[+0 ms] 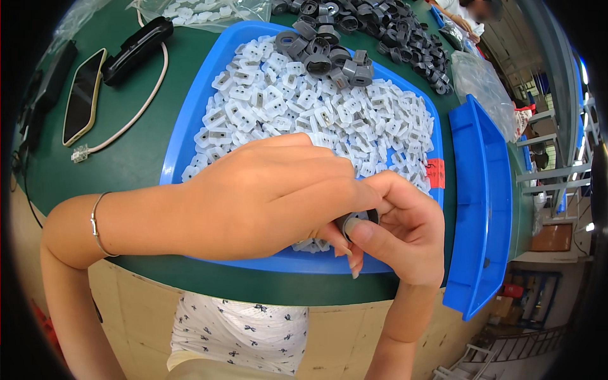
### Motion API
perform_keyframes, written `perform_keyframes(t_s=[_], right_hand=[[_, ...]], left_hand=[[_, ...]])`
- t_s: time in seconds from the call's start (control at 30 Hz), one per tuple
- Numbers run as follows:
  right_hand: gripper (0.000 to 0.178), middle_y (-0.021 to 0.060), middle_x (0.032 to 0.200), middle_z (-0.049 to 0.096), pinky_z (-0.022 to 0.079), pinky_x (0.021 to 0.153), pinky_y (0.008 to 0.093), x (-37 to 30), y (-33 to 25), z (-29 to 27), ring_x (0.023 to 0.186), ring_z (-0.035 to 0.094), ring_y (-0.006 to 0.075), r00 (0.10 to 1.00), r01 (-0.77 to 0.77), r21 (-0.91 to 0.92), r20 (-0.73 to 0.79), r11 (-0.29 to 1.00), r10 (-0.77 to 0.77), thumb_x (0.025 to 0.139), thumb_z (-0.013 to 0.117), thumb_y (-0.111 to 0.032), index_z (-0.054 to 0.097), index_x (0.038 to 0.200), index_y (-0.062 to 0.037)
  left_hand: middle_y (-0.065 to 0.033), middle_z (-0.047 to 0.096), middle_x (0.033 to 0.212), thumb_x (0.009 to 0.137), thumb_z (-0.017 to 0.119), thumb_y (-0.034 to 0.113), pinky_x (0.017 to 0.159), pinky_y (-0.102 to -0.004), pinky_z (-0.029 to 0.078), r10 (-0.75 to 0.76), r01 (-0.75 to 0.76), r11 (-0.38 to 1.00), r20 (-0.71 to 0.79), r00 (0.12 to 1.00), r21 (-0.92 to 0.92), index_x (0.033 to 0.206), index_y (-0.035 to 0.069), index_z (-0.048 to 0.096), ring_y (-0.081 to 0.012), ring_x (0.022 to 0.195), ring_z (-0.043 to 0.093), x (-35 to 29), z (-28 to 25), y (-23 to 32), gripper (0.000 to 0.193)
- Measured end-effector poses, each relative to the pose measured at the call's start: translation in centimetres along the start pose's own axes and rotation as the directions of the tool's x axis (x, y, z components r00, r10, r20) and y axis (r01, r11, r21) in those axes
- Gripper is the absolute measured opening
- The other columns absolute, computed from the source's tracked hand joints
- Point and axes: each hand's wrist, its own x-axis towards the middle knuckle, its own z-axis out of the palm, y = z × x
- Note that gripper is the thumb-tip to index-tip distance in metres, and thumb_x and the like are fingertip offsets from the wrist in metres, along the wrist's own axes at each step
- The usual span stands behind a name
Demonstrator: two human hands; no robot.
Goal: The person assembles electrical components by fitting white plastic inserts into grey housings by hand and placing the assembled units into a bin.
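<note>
Over the near side of a shallow blue tray [180, 136], my two hands meet around a small dark grey ring-shaped plastic part [369, 217]. My right hand [408, 231] pinches it, thumb across its near face. My left hand [278, 193] reaches over from the left, back upward, its bent fingers closed at the part's left side. Whatever is between the left fingertips is mostly hidden behind that hand. Many small translucent white plastic pieces [304, 107], with dark holes, fill the tray. Several dark grey parts [320, 54] lie on top at its far side.
A larger heap of dark grey parts [405, 38] lies beyond the tray. To the right stands a long blue bin [478, 209]. A phone [84, 95], a black handset [137, 49] and a pale cable [155, 88] occupy the left. Another person's hand [465, 25] appears far right.
</note>
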Motion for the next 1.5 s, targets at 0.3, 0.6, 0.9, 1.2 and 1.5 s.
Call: perform_keyframes(t_s=[0.3,0.6,0.9,1.2,1.5], right_hand=[[0.012,0.0075,0.072,0.062,0.05,0.048,0.0233,-0.2,0.2,0.8,0.058,0.062,0.0111,0.996,0.062,-0.017,-0.059,0.998,-0.063,0.086,0.056,0.005,0.054,0.097,0.0046],[0.02,0.0101,0.084,0.062,0.047,0.056,0.021,0.2,0.7,1.1,0.065,0.06,0.0098,0.978,0.132,0.009,-0.164,0.991,-0.129,0.086,0.054,0.006,0.051,0.105,0.0056],[0.03,0.0077,0.091,0.057,0.046,0.063,0.0212,0.4,1.2,0.5,0.078,0.055,0.0094,0.952,0.244,-0.15,-0.15,0.958,-0.266,0.088,0.051,0.006,0.046,0.117,0.0052],[0.032,0.009,0.097,0.057,0.047,0.068,0.0223,0.8,1.7,0.8,0.081,0.055,0.0102,0.918,0.309,-0.206,-0.19,0.928,-0.348,0.088,0.051,0.007,0.042,0.118,0.0018],[0.028,0.0103,0.083,0.06,0.046,0.063,0.0212,0.9,1.6,0.2,0.07,0.054,0.0096,0.822,0.384,-0.247,-0.348,0.89,-0.451,0.09,0.049,0.002,0.039,0.116,0.0013]], left_hand=[[0.0031,0.057,0.069,0.066,0.076,0.011,0.062,-0.0276,0.038,0.048,-0.056,0.997,-0.147,0.988,-0.052,0.109,0.012,0.06,-0.017,0.064,0.052,-0.1,0.1,0.1,0.046],[-0.0001,0.059,0.075,0.065,0.076,0.007,0.061,-0.0297,0.041,-0.027,0.019,0.996,-0.095,0.995,-0.083,0.112,0.009,0.059,-0.0187,0.063,0.053,0.2,-0.2,-0.1,0.05],[-0.0114,0.061,0.091,0.074,0.069,-0.001,0.06,-0.0288,0.045,-0.118,0.04,0.942,-0.217,0.969,-0.334,0.112,0.0,0.054,-0.0179,0.075,0.057,-0.5,0.1,-0.2,0.041],[-0.0083,0.063,0.087,0.08,0.063,0.001,0.062,-0.0251,0.047,-0.268,0.202,0.851,-0.071,0.961,-0.484,0.105,-0.001,0.058,-0.0138,0.072,0.059,-0.1,-0.6,-0.4,0.026],[-0.0085,0.065,0.081,0.08,0.064,0.001,0.059,-0.0235,0.049,-0.377,0.308,0.815,-0.045,0.925,-0.49,0.097,-0.003,0.062,-0.012,0.065,0.06,-0.2,-0.8,-0.2,0.018]])
